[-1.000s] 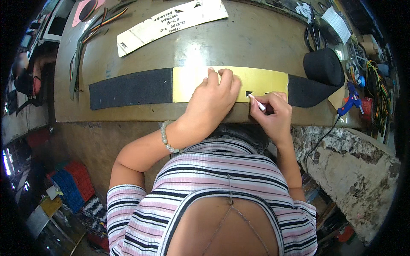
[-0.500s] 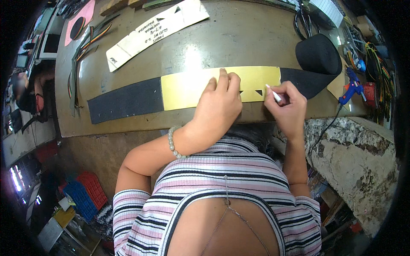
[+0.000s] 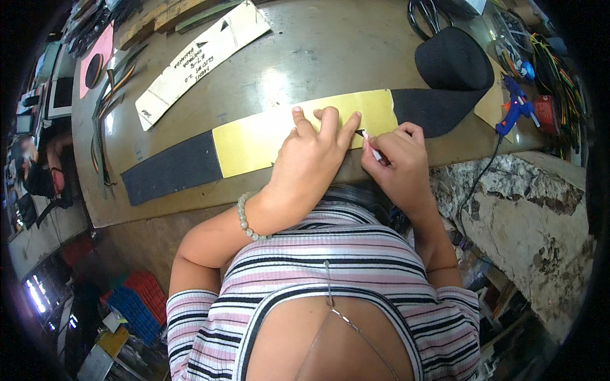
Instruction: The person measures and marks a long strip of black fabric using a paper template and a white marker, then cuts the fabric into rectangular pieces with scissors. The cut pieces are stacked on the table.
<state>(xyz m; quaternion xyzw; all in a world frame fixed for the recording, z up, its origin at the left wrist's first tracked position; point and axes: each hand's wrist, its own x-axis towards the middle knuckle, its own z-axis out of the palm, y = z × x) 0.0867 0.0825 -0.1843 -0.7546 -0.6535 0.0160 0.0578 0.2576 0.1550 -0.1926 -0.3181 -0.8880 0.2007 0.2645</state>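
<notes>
Bands, some striped (image 3: 96, 145), lie at the left of the frame, and a cream notched template (image 3: 204, 65) slants across the upper left, apart from the work. From left of centre I see a black fabric strip (image 3: 171, 168) running along the near side of the table (image 3: 330, 57). A yellow card template (image 3: 248, 143) is already laid flat over its middle, with black showing beyond both ends. I judge the work to be partway: the card is placed, but I can't make out any finished marks, nor tell how many notches are left to do.

At centre, the left hand (image 3: 311, 152) rests on the card, fingers moderately spread, pressing and gripping nothing. Just right of it, the right hand (image 3: 400, 155) is closed in a narrow pinch on a white marking stick (image 3: 377, 155), its tip at a dark notch (image 3: 360, 133) near the card's lower edge. Toward the upper right, the strip leads to a black roll (image 3: 454, 60); a blue glue gun (image 3: 516, 108) lies beyond.
</notes>
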